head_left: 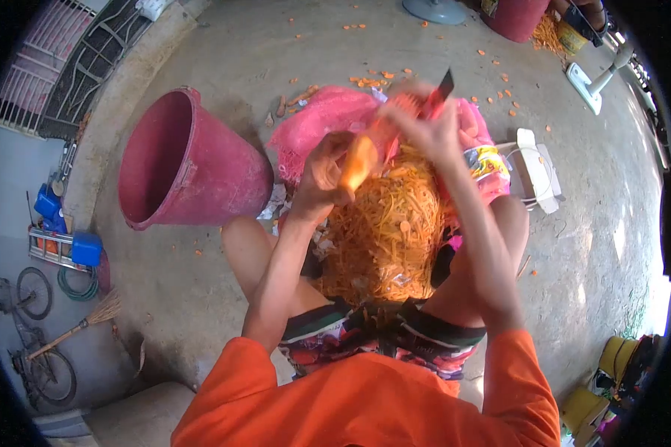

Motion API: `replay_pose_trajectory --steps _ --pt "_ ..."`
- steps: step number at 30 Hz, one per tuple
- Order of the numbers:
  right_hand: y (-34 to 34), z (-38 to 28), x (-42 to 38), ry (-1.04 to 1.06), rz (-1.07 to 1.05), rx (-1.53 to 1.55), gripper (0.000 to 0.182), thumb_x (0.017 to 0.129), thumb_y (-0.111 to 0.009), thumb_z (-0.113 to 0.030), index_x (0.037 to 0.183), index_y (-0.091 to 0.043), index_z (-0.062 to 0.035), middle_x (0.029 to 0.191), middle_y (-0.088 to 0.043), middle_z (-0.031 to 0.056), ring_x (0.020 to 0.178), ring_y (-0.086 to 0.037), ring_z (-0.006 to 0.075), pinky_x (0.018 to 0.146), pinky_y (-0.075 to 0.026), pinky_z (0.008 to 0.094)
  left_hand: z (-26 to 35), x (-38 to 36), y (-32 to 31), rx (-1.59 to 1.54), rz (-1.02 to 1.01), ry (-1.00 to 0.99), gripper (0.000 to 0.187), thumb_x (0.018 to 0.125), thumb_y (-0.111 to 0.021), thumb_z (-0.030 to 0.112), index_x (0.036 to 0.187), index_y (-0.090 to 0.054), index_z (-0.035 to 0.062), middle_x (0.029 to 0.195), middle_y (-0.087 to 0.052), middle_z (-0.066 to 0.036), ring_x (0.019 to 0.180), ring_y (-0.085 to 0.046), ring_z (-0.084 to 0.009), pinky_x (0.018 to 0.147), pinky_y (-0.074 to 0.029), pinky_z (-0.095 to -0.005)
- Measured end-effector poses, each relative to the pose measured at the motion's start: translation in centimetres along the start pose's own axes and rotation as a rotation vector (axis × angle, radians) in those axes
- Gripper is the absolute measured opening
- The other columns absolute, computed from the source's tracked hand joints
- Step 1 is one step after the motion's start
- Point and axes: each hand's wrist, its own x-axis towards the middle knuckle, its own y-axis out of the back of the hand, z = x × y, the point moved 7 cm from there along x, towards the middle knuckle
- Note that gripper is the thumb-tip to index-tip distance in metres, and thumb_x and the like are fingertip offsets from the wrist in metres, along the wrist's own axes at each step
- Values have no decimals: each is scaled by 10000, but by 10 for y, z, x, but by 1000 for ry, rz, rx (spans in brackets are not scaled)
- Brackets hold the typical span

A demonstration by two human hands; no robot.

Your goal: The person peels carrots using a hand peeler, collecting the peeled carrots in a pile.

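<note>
An orange carrot (358, 162) is held at a tilt in my left hand (324, 173), its fingers wrapped round it. My right hand (427, 123), blurred by motion, is closed on a red-handled tool (434, 102) with a dark blade tip pointing up and right. The tool is just right of the carrot's upper end. Below both hands lies a large heap of orange peelings (386, 227) between the legs. Behind the hands is a pink mesh sack (328, 119), with more pink sacking and a printed label (487, 164) to the right.
A big pink bucket (227, 175) lies on its side at the left. A white object with a cord (535, 171) is on the floor at right. Carrot bits dot the concrete. Another pink bucket (511, 16) and a person's arm (593, 13) show at top right.
</note>
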Motion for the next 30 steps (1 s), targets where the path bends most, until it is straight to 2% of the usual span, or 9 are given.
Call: replay_pose_trajectory --steps 5,6,8,10,12,18,24,28,30 --pt "8 0 2 -113 46 98 250 797 -864 -136 925 -696 -1 899 -715 37 808 -659 99 739 -543 278 5 5 0 -26 17 -52 1068 575 -994 380 1416 -424 51 1329 -541 -62 1281 -524 -220 1134 -400 -390" --pt "-3 -23 -1 72 -44 72 249 805 -859 -142 932 -698 -1 938 -724 50 829 -668 115 781 -542 289 3 6 1 16 40 -63 1068 577 -992 390 1418 -425 52 1323 -544 -61 1273 -529 -220 1130 -401 -385" --pt "-17 -38 -7 117 -120 21 252 803 -860 -140 941 -702 -1 924 -731 51 838 -671 128 814 -535 290 -1 4 -1 -24 -2 14 1030 592 -986 399 1403 -452 54 1308 -557 -57 1263 -539 -219 1118 -408 -381" --pt "1 -6 -1 -23 -46 -81 259 810 -863 -151 935 -696 2 890 -730 38 817 -671 123 774 -542 287 2 -1 -4 -3 -46 -48 1005 592 -987 392 1386 -472 54 1297 -566 -56 1251 -547 -217 1111 -416 -384" --pt "11 15 3 -127 5 154 251 816 -859 -155 923 -693 -1 856 -725 25 786 -667 109 726 -540 276 0 1 1 22 -41 -65 1033 563 -997 396 1383 -472 53 1296 -566 -56 1245 -549 -212 1109 -417 -381" --pt "-10 -39 -6 199 -62 -31 229 812 -861 -144 912 -705 -8 863 -709 16 815 -648 102 746 -537 295 -3 2 -2 -64 -36 -13 1023 582 -995 367 1400 -473 44 1355 -549 -67 1324 -498 -207 1138 -393 -384" --pt "26 25 6 -226 95 116 220 829 -843 -134 937 -702 -4 877 -717 25 823 -657 86 731 -534 258 -2 -4 1 -116 7 -14 1137 543 -993 388 1459 -402 66 1391 -512 -65 1348 -474 -224 1167 -364 -406" --pt "-9 -39 -9 201 -30 -42 200 833 -838 -135 892 -706 4 902 -720 28 819 -653 91 742 -525 258 -9 4 4 -83 32 -56 1124 580 -980 410 1474 -395 63 1399 -516 -68 1345 -491 -243 1154 -385 -414" --pt "10 9 -5 -90 94 36 226 825 -847 -145 913 -703 5 863 -714 20 785 -640 85 720 -522 260 -13 -6 3 -56 -2 -84 1101 602 -971 428 1472 -403 61 1385 -534 -71 1332 -512 -247 1141 -404 -415"
